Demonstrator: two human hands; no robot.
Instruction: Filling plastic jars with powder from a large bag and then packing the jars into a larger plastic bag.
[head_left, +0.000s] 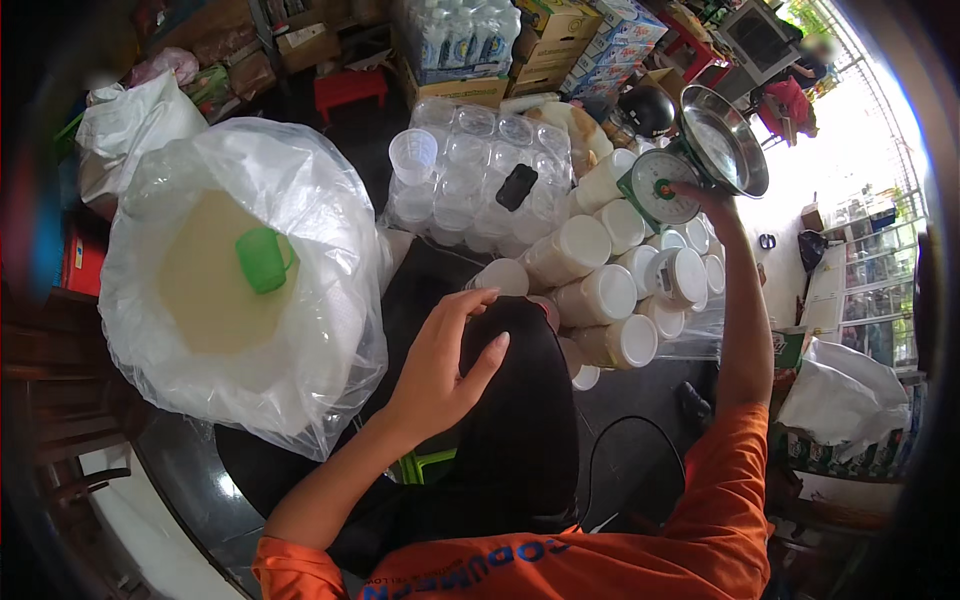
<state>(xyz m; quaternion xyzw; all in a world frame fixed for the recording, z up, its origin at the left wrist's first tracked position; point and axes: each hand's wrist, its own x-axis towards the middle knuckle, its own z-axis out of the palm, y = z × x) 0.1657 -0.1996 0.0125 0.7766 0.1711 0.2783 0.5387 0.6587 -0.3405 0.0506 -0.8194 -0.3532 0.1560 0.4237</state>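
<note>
My right arm stretches out to a green dial scale (665,186) with a round steel pan (722,140). My right hand (706,196) grips its side, with fingers over the edge of the dial face; part of the grip is hidden. Below and beside the scale lie several plastic jars (593,296) with white lids, filled with something pale. My left hand (446,352) is open and empty above my knee, fingers apart, with the lid of one jar (502,277) just beyond it. At the left, a green plastic mug (264,260) rests in pale powder or grains (215,300) inside a large clear bag (330,330).
Behind the jars, a wrapped pack of clear empty jars (470,150) carries a clear measuring cup (413,156) and a black phone-like object (516,187). Bottled drinks (460,40), cartons (610,45) and a red stool (350,92) stand farther back. A black cable (630,418) curves across the floor.
</note>
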